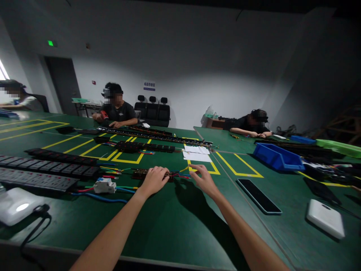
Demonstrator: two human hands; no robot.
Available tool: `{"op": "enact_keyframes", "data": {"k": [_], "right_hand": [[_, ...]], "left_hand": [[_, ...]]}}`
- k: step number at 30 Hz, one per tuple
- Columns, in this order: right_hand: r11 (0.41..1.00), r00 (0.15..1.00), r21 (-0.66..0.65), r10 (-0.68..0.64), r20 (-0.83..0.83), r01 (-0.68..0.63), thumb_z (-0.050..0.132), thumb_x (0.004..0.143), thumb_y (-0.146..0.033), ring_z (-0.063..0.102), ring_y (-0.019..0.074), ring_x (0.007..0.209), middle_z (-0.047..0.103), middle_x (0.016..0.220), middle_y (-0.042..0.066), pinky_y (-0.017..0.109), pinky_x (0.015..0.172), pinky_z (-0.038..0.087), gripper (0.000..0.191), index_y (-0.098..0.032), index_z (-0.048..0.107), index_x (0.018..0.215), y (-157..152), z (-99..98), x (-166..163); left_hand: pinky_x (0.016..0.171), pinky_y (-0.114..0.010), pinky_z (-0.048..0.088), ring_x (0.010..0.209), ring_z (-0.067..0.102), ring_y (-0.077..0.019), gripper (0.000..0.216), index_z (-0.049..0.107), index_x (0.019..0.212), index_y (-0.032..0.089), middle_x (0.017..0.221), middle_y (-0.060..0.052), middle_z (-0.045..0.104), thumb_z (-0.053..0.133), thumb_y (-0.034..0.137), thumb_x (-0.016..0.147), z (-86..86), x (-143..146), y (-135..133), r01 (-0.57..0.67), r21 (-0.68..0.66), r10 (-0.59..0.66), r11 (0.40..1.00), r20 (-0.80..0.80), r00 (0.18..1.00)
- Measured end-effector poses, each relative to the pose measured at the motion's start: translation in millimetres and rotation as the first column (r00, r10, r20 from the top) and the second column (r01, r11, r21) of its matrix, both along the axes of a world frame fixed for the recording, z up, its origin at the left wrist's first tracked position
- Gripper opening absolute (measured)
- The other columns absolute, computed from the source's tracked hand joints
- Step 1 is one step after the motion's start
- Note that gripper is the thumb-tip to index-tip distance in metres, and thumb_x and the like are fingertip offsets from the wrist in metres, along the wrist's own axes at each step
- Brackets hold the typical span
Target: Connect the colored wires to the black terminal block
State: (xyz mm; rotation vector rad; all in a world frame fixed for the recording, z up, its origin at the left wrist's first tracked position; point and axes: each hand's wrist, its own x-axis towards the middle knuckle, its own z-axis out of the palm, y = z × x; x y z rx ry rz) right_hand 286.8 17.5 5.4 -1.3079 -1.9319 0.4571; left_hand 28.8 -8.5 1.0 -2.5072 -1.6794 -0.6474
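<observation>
A narrow dark strip (138, 173) with brass-coloured metal rails lies across the green table. My left hand (154, 180) is over it, fingers closed around its right part and hiding some of it. From the strip's right end come red and blue wires (182, 175) and a yellow wire (184, 169). The yellow one bends up to the fingertips of my right hand (203, 180), whose thumb and index finger are curled at its end. To the left, a small white breaker (104, 185) is joined to thick coloured wires.
Black socket strips (50, 165) are lined up at the left, near a white device (17, 207). A phone (258, 195), a white box (325, 218) and a blue bin (278, 156) are at right. White papers (196, 153) lie ahead. Co-workers sit across the table.
</observation>
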Motion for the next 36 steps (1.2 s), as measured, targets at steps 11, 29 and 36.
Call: {"op": "enact_keyframes", "data": {"k": [11, 29, 36], "right_hand": [[0.94, 0.903, -0.162, -0.225, 0.366, 0.3, 0.046, 0.095, -0.038, 0.068, 0.0245, 0.091, 0.074, 0.091, 0.008, 0.026, 0.069, 0.044, 0.036, -0.021, 0.077, 0.094, -7, 13.1, 1], [0.962, 0.947, -0.038, -0.258, 0.193, 0.27, 0.045, 0.096, -0.033, 0.064, 0.0205, 0.103, 0.068, 0.117, 0.007, 0.026, 0.085, 0.045, 0.036, -0.023, 0.072, 0.117, -1, 4.2, 5], [0.97, 0.906, -0.117, -0.15, 0.395, 0.212, 0.042, 0.098, -0.037, 0.065, 0.0227, 0.102, 0.069, 0.112, 0.008, 0.028, 0.082, 0.043, 0.037, -0.026, 0.075, 0.111, -3, -0.3, -1]], "left_hand": [[0.094, -0.039, 0.042, 0.11, 0.059, -0.0242, 0.025, 0.062, 0.115, 0.025, 0.115, -0.006, 0.068, 0.047, 0.037, 0.098, 1.9, -1, 1, -0.009, 0.023, 0.01, 1.0, -0.035, 0.999], [0.096, -0.041, 0.043, 0.11, 0.06, -0.0247, 0.026, 0.062, 0.115, 0.026, 0.115, -0.005, 0.068, 0.047, 0.038, 0.098, 3.8, -1, 0, -0.006, 0.003, 0.006, 1.0, -0.011, 1.0], [0.093, -0.04, 0.043, 0.108, 0.059, -0.0249, 0.024, 0.062, 0.113, 0.024, 0.114, -0.006, 0.068, 0.048, 0.037, 0.097, 1.4, -1, 2, -0.007, 0.016, 0.008, 1.0, -0.033, 0.999]]}}
